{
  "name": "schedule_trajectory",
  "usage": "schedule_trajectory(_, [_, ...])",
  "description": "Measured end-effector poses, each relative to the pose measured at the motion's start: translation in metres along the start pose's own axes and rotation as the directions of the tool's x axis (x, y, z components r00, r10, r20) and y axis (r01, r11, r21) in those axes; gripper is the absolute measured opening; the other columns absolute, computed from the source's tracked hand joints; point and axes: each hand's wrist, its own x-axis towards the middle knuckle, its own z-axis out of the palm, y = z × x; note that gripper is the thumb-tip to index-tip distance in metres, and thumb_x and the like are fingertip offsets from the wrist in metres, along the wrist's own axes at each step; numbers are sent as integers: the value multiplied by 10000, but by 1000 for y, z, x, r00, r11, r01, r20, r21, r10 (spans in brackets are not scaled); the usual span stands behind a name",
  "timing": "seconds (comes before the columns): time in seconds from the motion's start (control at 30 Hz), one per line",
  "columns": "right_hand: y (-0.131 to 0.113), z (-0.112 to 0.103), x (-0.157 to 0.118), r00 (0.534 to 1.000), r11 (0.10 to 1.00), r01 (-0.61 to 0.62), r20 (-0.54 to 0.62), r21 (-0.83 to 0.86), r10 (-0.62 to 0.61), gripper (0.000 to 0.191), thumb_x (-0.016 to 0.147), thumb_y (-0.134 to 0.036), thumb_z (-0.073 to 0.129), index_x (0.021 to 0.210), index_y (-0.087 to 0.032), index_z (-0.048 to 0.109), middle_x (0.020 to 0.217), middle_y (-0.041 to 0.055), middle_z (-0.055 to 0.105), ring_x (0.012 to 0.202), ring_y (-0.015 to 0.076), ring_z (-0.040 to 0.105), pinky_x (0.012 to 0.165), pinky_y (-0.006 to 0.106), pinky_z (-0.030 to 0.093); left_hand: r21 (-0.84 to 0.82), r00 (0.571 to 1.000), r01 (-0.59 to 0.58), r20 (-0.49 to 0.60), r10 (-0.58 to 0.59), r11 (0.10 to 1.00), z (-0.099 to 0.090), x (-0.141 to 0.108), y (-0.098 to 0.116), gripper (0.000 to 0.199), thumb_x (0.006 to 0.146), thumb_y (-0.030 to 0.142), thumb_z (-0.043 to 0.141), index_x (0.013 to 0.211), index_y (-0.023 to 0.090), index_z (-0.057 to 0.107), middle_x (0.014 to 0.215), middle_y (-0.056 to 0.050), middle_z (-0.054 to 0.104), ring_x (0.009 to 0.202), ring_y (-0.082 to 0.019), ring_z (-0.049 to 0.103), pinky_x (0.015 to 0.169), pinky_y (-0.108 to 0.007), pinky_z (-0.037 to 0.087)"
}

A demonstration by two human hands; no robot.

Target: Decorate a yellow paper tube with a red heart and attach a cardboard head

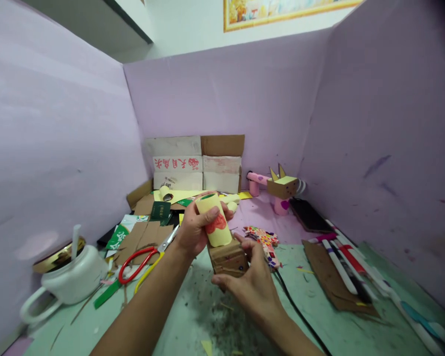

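Note:
My left hand (196, 222) is closed around a pale yellow paper-covered tube (213, 210) with a red heart drawn on its side. The tube tilts slightly, and its lower end meets the top of a small brown cardboard box (228, 259). My right hand (254, 272) grips that box, fingers at its right side and thumb below. Faint drawn marks show on the box's front face. Whether tube and box are joined, I cannot tell. Just right of the hands lies a colourful patterned glue gun (263, 240) with a black cord.
Red-handled scissors (143, 264) and cardboard pieces (144, 237) lie left, near a white mug (72, 277). A cardboard cat figure (282, 190) stands back right, beside a black phone (309, 215). Several markers (341, 267) lie right. Purple panels (226, 99) enclose the table.

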Motion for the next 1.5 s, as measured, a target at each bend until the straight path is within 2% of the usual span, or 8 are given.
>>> schedule_trajectory(0.13, [0,-3,4,991,996,-86,108,15,84,541,535,-255,793,869,-265,367,914,23,633,864,273,627,751,378,483,-16,998,47,38,-47,999,-2,-1,-6,516,572,254,847,962,174,517,719,9,671,641,-202,689,621,-304,512])
schedule_trajectory(0.27, [-4,-7,11,958,965,-162,267,205,104,694,458,-233,802,1039,-231,421,1020,45,621,901,251,624,783,352,481,-30,996,54,66,-52,998,-1,-2,-5,527,559,260,850,964,181,523,724,3,673,658,-207,688,615,-300,510])
schedule_trajectory(0.33, [-5,-9,14,928,958,-189,359,215,103,674,457,-240,797,1044,-208,467,944,33,637,837,237,619,746,343,477,-27,997,55,64,-53,998,0,-3,-4,511,546,257,852,944,180,541,738,-1,679,654,-203,681,613,-304,510])
schedule_trajectory(0.4, [-6,-10,15,914,964,-185,393,193,97,569,490,-248,779,985,-194,502,831,9,630,747,212,592,683,326,462,-3,997,47,67,-47,999,3,-4,-3,461,530,254,851,888,161,576,749,-15,685,659,-191,669,628,-302,508])
schedule_trajectory(0.6, [-8,-7,9,944,971,-168,311,168,109,516,498,-236,774,911,-214,466,754,-31,585,650,169,535,588,289,437,152,992,93,65,-104,984,7,-6,-4,346,545,303,827,754,120,620,666,-51,662,651,-163,598,583,-256,446])
schedule_trajectory(0.93, [-4,-6,2,980,999,-38,197,29,32,503,553,-215,779,946,-220,465,832,-3,621,703,197,579,620,311,468,223,996,84,10,-89,971,21,-15,-1,375,555,295,804,806,150,566,680,-8,605,624,-140,547,599,-266,424])
schedule_trajectory(1.13, [-6,-6,2,974,991,-65,225,118,37,521,531,-192,788,948,-214,478,811,-18,614,699,187,588,617,291,474,236,995,68,53,-83,969,18,-15,-3,411,596,295,796,897,176,542,741,6,589,693,-152,565,641,-281,432])
schedule_trajectory(1.5, [-12,-6,2,975,989,-54,220,139,23,524,519,-190,788,946,-207,486,803,-23,610,702,184,588,621,290,472,270,997,50,38,-62,962,20,-19,-1,438,594,351,824,878,166,546,717,10,586,665,-134,546,625,-262,434])
